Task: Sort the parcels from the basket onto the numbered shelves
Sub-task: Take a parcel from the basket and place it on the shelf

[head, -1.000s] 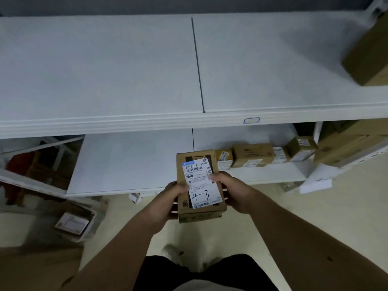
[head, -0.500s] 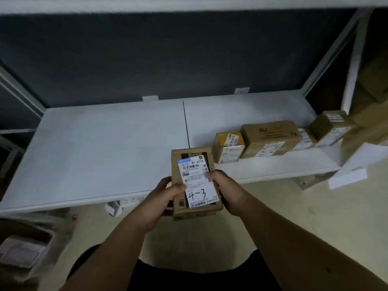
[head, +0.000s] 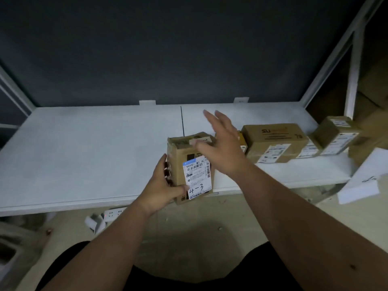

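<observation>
A small brown cardboard parcel with a white label handwritten "4-3" stands at the front edge of the low white shelf. My left hand grips its left side and lower front. Fingers spread, my right hand hovers just above and right of the parcel's top and holds nothing. It hides part of a small yellow parcel behind it.
Brown parcels line the right half of the shelf: a wide one and a smaller one. A white slanted sheet hangs at the shelf's right end. A power strip lies on the floor below. The basket's rim shows at lower left.
The view dropped to the low shelf. The parcel moved up and forward to the shelf's front edge. My right hand let go of it and lifted, fingers apart; my left hand keeps hold.
</observation>
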